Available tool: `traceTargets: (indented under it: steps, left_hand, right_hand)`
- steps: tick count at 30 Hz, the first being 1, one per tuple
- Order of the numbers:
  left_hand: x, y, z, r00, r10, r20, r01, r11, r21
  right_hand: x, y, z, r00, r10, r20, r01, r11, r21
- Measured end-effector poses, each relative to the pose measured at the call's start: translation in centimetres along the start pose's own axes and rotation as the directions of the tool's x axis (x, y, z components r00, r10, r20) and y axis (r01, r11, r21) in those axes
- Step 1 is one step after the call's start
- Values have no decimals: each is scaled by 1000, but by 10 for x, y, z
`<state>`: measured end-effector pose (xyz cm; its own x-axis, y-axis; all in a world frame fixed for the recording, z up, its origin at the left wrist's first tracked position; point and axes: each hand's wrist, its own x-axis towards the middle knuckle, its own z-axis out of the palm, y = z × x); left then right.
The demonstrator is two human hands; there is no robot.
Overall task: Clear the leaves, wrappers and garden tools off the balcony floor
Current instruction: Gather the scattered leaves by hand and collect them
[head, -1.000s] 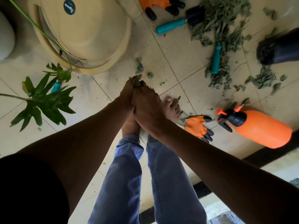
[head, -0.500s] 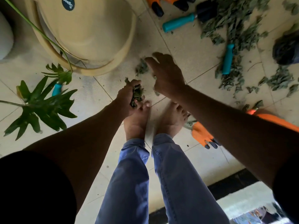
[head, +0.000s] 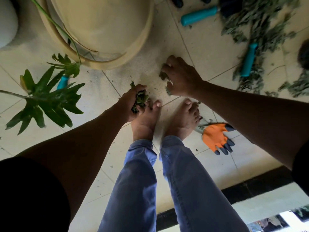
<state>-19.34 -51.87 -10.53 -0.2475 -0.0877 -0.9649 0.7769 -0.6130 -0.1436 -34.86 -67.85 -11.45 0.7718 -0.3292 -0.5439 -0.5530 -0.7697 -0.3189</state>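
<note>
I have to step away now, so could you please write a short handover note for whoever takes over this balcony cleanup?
Left hand: grips a wad of leaves above the toes.
Right hand: on the floor, fingers curled over loose scraps near the bin.
On the floor: big leaf pile at upper right, two teal-handled tools in it, an orange glove by the right foot.
Done: one handful gathered.
Left: bin both handfuls, clear the pile, tools and glove. No wrappers in view.

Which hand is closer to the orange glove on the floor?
The right hand. It is up the floor from the orange glove, gathering leaves; the left hand is farther, across both feet, gripping a bunch of leaves.
</note>
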Motion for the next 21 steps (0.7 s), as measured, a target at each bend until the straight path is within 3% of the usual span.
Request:
traceTargets:
  steps: [3,8,12,14,18,20,21]
  left_hand:
    - [2,-2,3,1000,14,-25,-14,1000,-1]
    - [7,-4,3,1000,16,4,-15,1000,-10]
    - [5,-3,1,1000,8,-6,-8,1000,-9]
    - [1,-7,0,1000,-4,-5,4,1000,-6]
    - [-4,-39,13,994,51,-98,-25,968,248]
    - [-5,-37,12,995,63,-74,-44,970,240]
    - [-4,-27,8,998,42,-37,-36,988,150]
  right_hand:
    - [-9,-3,10,999,0,53,2,1000,-22]
    - [-16,-10,15,997,73,6,-71,983,-170]
    - [-21,-18,17,999,16,51,-5,975,-221]
    - [-25,-20,21,998,-31,49,40,981,-191]
    - [-32,-18,26,995,-88,37,91,990,-110]
    - [-30,-19,29,996,-86,6,86,992,-88]
    - [-27,-19,31,997,-72,3,72,996,-57]
